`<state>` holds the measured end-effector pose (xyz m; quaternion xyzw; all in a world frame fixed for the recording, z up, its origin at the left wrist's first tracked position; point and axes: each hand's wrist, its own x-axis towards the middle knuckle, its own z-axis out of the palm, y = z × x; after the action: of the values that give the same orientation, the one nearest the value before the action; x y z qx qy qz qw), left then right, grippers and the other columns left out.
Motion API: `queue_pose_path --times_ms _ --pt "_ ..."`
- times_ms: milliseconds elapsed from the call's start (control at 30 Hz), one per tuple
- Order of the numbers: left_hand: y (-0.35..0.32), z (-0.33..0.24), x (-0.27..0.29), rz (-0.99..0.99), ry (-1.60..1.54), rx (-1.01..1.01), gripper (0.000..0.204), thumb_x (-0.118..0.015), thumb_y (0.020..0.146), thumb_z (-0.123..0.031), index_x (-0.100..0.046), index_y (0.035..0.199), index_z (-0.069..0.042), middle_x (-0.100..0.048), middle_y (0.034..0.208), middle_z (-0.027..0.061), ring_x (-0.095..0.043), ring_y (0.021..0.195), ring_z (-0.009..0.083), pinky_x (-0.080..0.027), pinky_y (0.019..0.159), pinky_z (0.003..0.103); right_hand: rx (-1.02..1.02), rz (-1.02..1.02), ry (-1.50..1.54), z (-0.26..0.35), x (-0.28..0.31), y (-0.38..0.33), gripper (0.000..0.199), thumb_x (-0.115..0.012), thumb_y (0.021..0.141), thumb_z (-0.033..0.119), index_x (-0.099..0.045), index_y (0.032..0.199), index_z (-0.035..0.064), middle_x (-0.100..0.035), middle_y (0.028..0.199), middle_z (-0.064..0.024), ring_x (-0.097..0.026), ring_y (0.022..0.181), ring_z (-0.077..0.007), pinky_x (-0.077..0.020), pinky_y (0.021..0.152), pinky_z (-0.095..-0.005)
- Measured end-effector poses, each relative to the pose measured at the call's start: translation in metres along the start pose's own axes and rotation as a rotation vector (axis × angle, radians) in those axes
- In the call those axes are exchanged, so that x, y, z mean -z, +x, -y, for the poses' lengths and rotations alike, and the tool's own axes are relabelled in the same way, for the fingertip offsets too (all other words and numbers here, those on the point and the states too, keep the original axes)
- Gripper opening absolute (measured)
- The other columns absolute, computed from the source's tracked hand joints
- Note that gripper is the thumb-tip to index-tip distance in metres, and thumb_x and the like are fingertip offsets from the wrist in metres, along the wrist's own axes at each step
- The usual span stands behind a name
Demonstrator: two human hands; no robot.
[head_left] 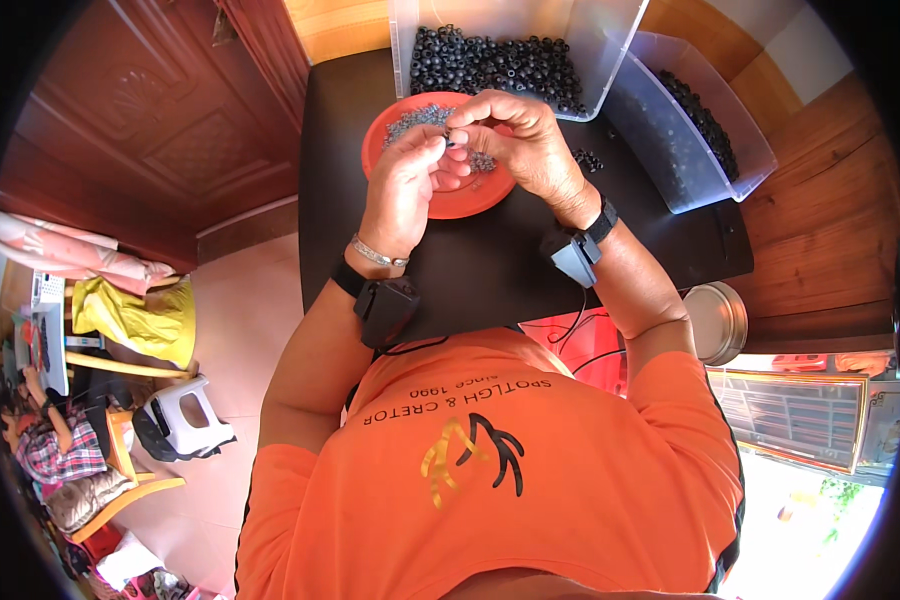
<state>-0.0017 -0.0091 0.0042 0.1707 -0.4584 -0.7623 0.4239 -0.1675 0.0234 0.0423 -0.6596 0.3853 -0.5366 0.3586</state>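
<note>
Indoors, a black table [490,270] stands against dark carved wooden doors [160,130] on a pale tiled floor [240,310], with a white step stool [185,415] nearby. Two clear plastic bins [590,40] at the table's far edge hold black rings [490,62], and an orange plate [460,195] holds small grey metal pieces [415,120]. Above the plate, the left hand [405,185] and right hand [520,135] meet, fingertips pinching a small black ring [454,137].

- A black table [490,265] fills the upper middle of the frame.
- An orange plate [450,200] sits on it at upper centre, with small grey pieces heaped in it.
- A clear bin [610,30] of black rings stands at the top edge.
- A second clear bin [715,170] of black rings lies at upper right.
- A few loose black rings [590,158] lie between plate and bins.
</note>
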Motion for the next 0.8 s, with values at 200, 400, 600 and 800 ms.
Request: queue_pose_path --times_ms 200,400,600,800 --pt "0.000 0.000 0.000 0.000 -0.037 0.016 0.020 -0.049 0.092 -0.022 -0.058 0.096 -0.005 -0.062 0.090 0.0049 -0.059 0.080 0.0141 -0.045 0.070 0.026 0.064 -0.009 -0.089 0.004 0.000 -0.002 0.011 -0.062 0.084 -0.003 -0.065 0.094 0.0009 -0.063 0.091 -0.0043 -0.062 0.081 -0.0112 -0.0516 0.074 -0.0236" --pt "0.000 0.002 0.003 -0.017 -0.057 0.041 0.018 -0.049 0.091 -0.020 -0.058 0.096 -0.005 -0.062 0.090 0.0049 -0.059 0.079 0.0146 -0.045 0.071 0.026 0.073 0.040 -0.135 -0.003 0.002 -0.002 0.014 -0.062 0.083 -0.004 -0.066 0.095 0.0016 -0.063 0.093 -0.0053 -0.062 0.085 -0.0123 -0.0511 0.077 -0.0244" --pt "-0.002 -0.002 0.002 0.004 -0.134 0.066 0.017 -0.049 0.092 -0.019 -0.056 0.097 -0.005 -0.062 0.091 0.0057 -0.059 0.080 0.0157 -0.045 0.071 0.027 0.017 0.076 0.103 -0.012 0.005 -0.002 0.017 -0.063 0.082 -0.005 -0.066 0.098 0.0020 -0.062 0.098 -0.0055 -0.060 0.091 -0.0132 -0.0494 0.082 -0.0263" --pt "-0.004 -0.003 0.001 0.036 -0.220 0.068 0.018 -0.047 0.093 -0.018 -0.056 0.099 -0.004 -0.062 0.091 0.0068 -0.059 0.081 0.0171 -0.045 0.072 0.028 -0.069 0.057 0.110 -0.003 0.006 -0.004 0.022 -0.064 0.081 -0.005 -0.066 0.102 0.0037 -0.062 0.100 -0.0047 -0.060 0.091 -0.0129 -0.0490 0.083 -0.0260"
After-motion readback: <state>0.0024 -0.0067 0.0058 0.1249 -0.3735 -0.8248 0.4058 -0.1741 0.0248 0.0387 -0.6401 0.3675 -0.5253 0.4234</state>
